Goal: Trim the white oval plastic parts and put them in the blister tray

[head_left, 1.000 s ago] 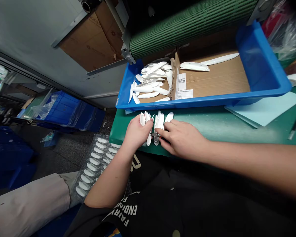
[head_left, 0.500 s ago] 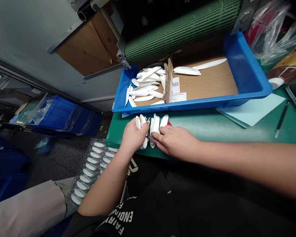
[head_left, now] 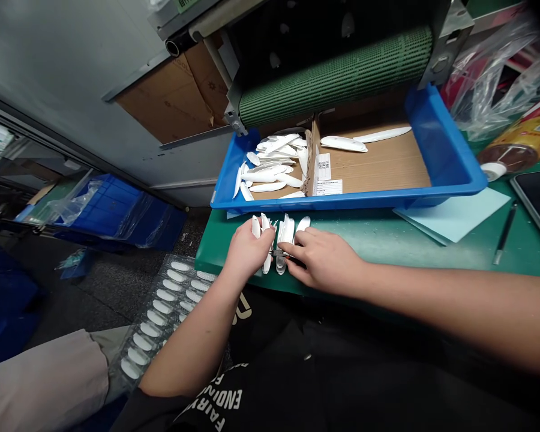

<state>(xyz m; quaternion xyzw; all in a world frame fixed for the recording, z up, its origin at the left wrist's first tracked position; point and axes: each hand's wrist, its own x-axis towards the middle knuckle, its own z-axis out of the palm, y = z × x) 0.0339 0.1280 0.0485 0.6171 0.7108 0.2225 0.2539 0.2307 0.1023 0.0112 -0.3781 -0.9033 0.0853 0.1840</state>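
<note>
My left hand [head_left: 247, 255] is closed on a few narrow white plastic shells [head_left: 256, 227] at the front edge of the green table. Just right of it, small cutting pliers [head_left: 278, 254] sit in my right hand [head_left: 328, 261], their jaws pointing left towards the held shells. Under and beside the pliers, more white shells [head_left: 286, 228] lie close together, with a single shell [head_left: 303, 224] behind my right fingers. The plier handles are mostly covered by my right hand.
Beyond my hands stands a blue tray [head_left: 364, 199], its cardboard divider [head_left: 313, 159] separating many white shells from a few. A green conveyor belt [head_left: 333, 78] overhangs it. Light blue paper [head_left: 459, 216], a pen [head_left: 505, 234] and a bottle [head_left: 515, 153] are at right; a blister tray [head_left: 157, 294] is at lower left.
The camera view has shifted slightly, so the tray and table appear lower. My hands keep almost the same place over the shells; more of the pliers shows between them.
</note>
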